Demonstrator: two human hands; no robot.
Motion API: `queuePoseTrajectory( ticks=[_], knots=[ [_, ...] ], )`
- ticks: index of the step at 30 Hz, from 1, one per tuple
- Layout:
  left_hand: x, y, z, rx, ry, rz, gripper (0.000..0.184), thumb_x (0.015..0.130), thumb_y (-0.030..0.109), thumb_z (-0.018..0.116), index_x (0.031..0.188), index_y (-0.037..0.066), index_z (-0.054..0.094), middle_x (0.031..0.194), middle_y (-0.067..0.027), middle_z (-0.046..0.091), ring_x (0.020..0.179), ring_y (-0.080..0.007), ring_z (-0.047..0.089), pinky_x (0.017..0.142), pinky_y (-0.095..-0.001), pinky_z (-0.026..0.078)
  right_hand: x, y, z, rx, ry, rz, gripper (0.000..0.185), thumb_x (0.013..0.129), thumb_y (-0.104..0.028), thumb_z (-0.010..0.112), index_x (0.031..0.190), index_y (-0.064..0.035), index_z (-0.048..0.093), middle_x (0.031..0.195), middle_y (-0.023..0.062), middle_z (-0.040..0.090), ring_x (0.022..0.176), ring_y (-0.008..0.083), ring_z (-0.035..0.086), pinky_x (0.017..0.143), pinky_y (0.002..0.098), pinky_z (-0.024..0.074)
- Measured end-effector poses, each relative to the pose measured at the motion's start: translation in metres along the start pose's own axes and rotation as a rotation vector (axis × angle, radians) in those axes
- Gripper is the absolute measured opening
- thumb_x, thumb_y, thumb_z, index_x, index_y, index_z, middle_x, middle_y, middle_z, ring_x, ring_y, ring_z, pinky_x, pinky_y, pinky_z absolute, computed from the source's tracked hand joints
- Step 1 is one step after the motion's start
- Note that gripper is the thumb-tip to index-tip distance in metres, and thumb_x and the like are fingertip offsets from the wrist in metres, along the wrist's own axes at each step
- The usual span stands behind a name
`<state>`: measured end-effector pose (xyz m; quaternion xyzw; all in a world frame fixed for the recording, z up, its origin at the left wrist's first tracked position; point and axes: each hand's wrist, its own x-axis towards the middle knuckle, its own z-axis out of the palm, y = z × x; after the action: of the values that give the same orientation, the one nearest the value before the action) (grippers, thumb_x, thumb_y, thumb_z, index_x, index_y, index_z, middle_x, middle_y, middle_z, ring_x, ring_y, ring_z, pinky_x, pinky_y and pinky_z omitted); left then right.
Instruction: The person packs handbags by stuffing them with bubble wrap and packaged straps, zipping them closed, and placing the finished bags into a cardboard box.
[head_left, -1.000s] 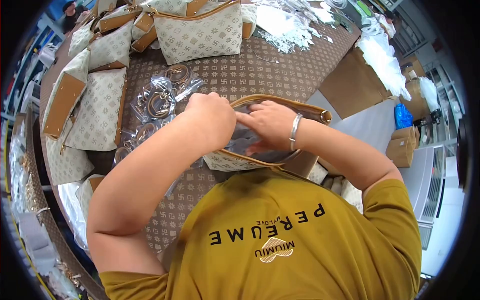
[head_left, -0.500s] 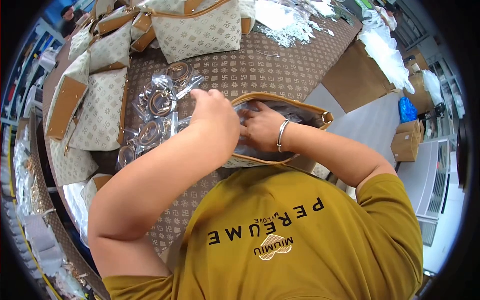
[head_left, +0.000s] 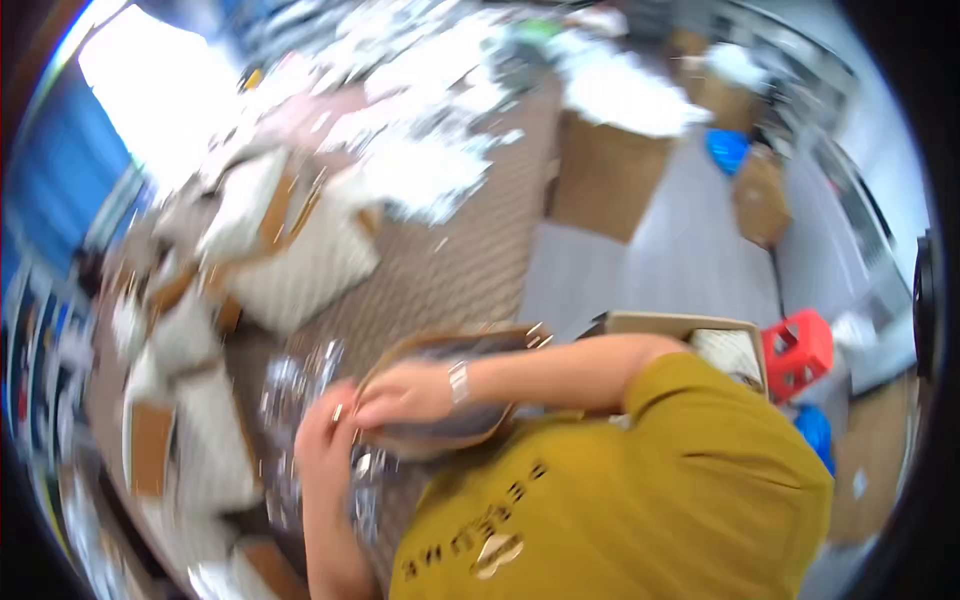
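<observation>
A handbag with a tan-edged rim lies open in front of my body, its inside dark grey. My left hand is at the bag's left end, fingers bent together, with a small shiny spot by the fingertips. Against it, my right hand reaches across the bag's opening, its fingers closed near the left end of the rim. Blur hides what either hand pinches. To the left of the bag, clear plastic packets lie on the brown patterned table cover; my left forearm passes over some of them.
Several cream-and-tan bags are heaped at the left. White sheets and scraps cover the far table. To the right are a cardboard box, a red plastic stool and a brown board.
The view has swung right and blurred. My right hand has come out of the bag's opening to its left end. My left hand has come to meet it there.
</observation>
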<state>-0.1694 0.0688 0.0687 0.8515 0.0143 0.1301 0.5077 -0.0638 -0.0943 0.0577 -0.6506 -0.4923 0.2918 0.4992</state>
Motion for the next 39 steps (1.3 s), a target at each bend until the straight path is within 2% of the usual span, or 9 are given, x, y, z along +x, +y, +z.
queuePoseTrajectory(
  ticks=[3, 12, 15, 19, 23, 32, 36, 38, 39],
  knots=[
    [0.0, -0.021, 0.005, -0.072, 0.044, 0.141, 0.017, 0.082, 0.0, 0.054, 0.097, -0.002, 0.06, 0.105, -0.0122, 0.06, 0.094, -0.0197, 0.057, 0.081, -0.0283, 0.045, 0.011, 0.009, 0.01, 0.386, 0.065, 0.226, 0.028, 0.085, -0.028, 0.059, 0.088, 0.0006, 0.06, 0.078, 0.0052, 0.062, 0.073, 0.0138, 0.059, 0.066, 0.0262, 0.0474],
    [-0.016, -0.021, 0.029, -0.308, 0.093, 0.011, 0.019, 0.09, 0.006, 0.045, 0.104, -0.003, 0.055, 0.099, -0.0077, 0.057, 0.092, -0.0148, 0.054, 0.086, -0.0263, 0.041, 0.011, 0.025, 0.0, 0.636, -0.149, 0.339, 0.024, 0.083, -0.024, 0.062, 0.085, -0.0004, 0.06, 0.066, -0.0008, 0.056, 0.061, 0.0078, 0.055, 0.055, 0.0209, 0.0439],
    [-0.016, -0.025, 0.038, -0.113, 0.242, 0.198, 0.022, 0.093, 0.012, 0.042, 0.105, -0.002, 0.054, 0.098, -0.007, 0.057, 0.092, -0.0129, 0.052, 0.082, -0.0256, 0.041, 0.014, 0.021, 0.001, 0.267, -0.123, 0.188, 0.02, 0.084, -0.021, 0.06, 0.083, -0.0015, 0.061, 0.067, -0.0019, 0.057, 0.063, 0.0092, 0.055, 0.057, 0.0229, 0.0436],
    [-0.016, -0.026, 0.044, -0.354, 0.34, 0.033, 0.024, 0.095, 0.019, 0.041, 0.098, -0.001, 0.055, 0.094, -0.0074, 0.056, 0.09, -0.0131, 0.051, 0.082, -0.0268, 0.041, 0.02, 0.027, 0.018, 0.362, 0.04, 0.002, 0.021, 0.085, -0.02, 0.056, 0.08, -0.0011, 0.061, 0.068, 0.0007, 0.059, 0.065, 0.0121, 0.056, 0.06, 0.0266, 0.0438],
    [-0.009, -0.013, 0.051, -0.746, 0.508, 0.055, 0.029, 0.096, 0.026, 0.04, 0.092, 0.0, 0.054, 0.09, -0.0078, 0.056, 0.088, -0.0145, 0.051, 0.082, -0.0285, 0.04, 0.023, 0.026, 0.006, 0.025, 0.037, -0.005, 0.024, 0.085, -0.022, 0.053, 0.08, -0.0001, 0.062, 0.071, 0.0089, 0.062, 0.07, 0.0192, 0.058, 0.066, 0.0318, 0.0447],
    [0.011, -0.027, 0.015, -0.686, 0.564, 0.066, 0.03, 0.096, 0.025, 0.038, 0.088, 0.001, 0.053, 0.088, -0.0095, 0.056, 0.085, -0.018, 0.052, 0.082, -0.0316, 0.04, -0.039, 0.032, -0.032, -0.662, 0.04, 0.25, 0.026, 0.083, -0.023, 0.052, 0.078, -0.0004, 0.063, 0.079, 0.018, 0.062, 0.076, 0.0339, 0.059, 0.07, 0.0416, 0.0461],
    [0.014, -0.015, 0.036, -0.104, 0.464, -0.026, 0.024, 0.093, 0.021, 0.045, 0.099, -0.001, 0.052, 0.093, -0.0092, 0.056, 0.092, -0.0213, 0.052, 0.085, -0.0336, 0.039, -0.051, 0.021, -0.033, -0.892, 0.068, 0.45, 0.024, 0.081, -0.025, 0.054, 0.076, -0.0037, 0.064, 0.077, 0.016, 0.063, 0.076, 0.0329, 0.061, 0.068, 0.0421, 0.0477],
    [0.013, 0.018, 0.056, 0.612, 0.577, 0.686, 0.036, 0.084, 0.019, 0.058, 0.112, -0.001, 0.047, 0.103, -0.0099, 0.055, 0.102, -0.0258, 0.05, 0.09, -0.0377, 0.036, -0.049, 0.019, -0.023, -1.047, -0.011, 0.431, 0.024, 0.081, -0.027, 0.054, 0.076, -0.0058, 0.065, 0.076, 0.0146, 0.064, 0.075, 0.0318, 0.062, 0.066, 0.0416, 0.0487],
    [0.016, 0.026, 0.066, 0.613, 0.575, 0.682, 0.036, 0.084, 0.019, 0.058, 0.112, -0.001, 0.047, 0.103, -0.0099, 0.055, 0.102, -0.0258, 0.05, 0.09, -0.0377, 0.036, -0.049, 0.017, -0.02, -1.124, -0.055, 0.419, 0.025, 0.081, -0.028, 0.054, 0.076, -0.0069, 0.066, 0.076, 0.0139, 0.064, 0.074, 0.0313, 0.062, 0.065, 0.0413, 0.0491]
  ],
)
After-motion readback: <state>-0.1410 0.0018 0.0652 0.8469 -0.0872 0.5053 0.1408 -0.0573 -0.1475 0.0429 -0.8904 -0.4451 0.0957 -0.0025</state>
